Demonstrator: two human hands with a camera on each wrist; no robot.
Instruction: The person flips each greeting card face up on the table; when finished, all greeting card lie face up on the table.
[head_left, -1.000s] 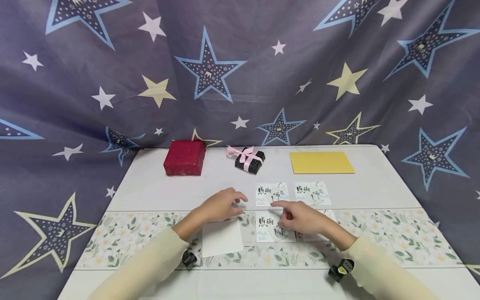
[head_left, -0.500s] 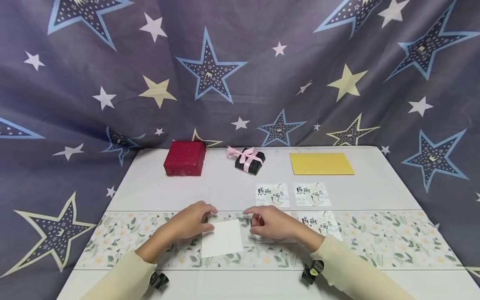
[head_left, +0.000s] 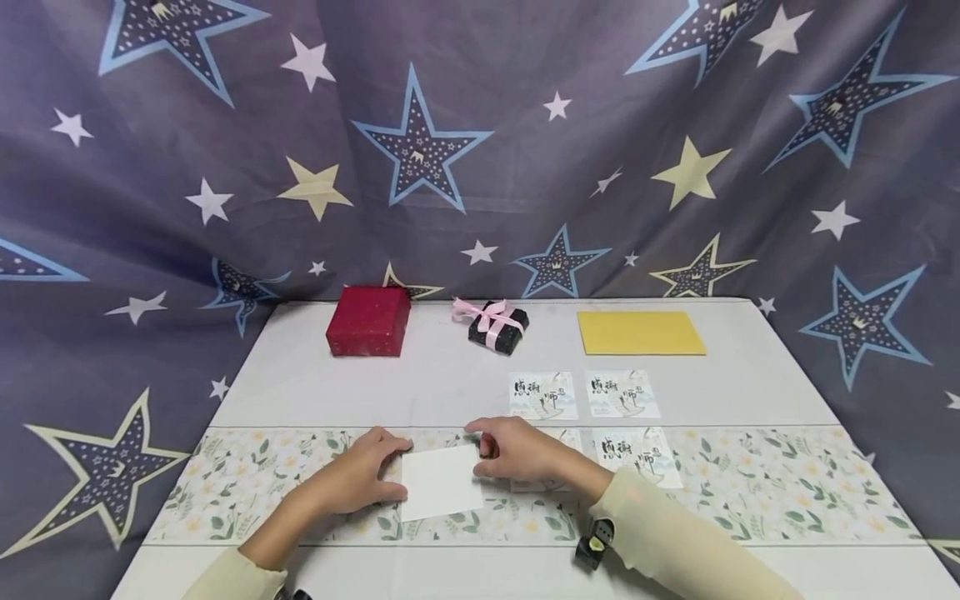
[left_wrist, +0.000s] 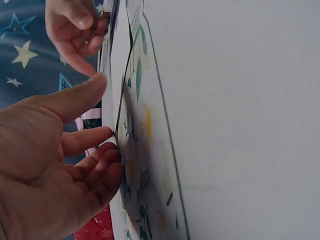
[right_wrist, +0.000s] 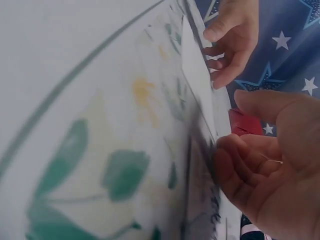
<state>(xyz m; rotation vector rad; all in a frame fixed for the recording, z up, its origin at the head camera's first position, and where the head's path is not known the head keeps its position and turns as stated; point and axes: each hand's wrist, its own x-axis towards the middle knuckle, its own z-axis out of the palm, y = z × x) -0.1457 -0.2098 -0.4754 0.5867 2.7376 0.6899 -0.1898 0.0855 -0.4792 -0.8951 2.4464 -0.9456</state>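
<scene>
A blank white square card [head_left: 442,483] lies on the floral band of the tablecloth, between the two hands. My left hand [head_left: 360,475] is at its left edge, thumb and index finger spread apart. In the left wrist view, the left index fingertip [left_wrist: 111,132] meets the card's edge. My right hand [head_left: 517,450] comes in from the other side, its thumb and index fingertips right at the card's right edge, the other fingers loosely bent. Partly covered by the right hand and forearm is a printed card [head_left: 566,437]; another printed card [head_left: 637,457] lies to its right.
Two more printed cards, one on the left [head_left: 543,395] and one on the right [head_left: 621,393], lie behind. Along the back stand a red box [head_left: 369,322] and a black gift box [head_left: 498,327] with pink ribbon, beside a yellow envelope [head_left: 641,333]. A star-patterned curtain [head_left: 480,167] hangs behind the table.
Both hands have moved left from beside and over the printed cards and come down nearer to me, one on each side of the white card. The cards and boxes keep their places.
</scene>
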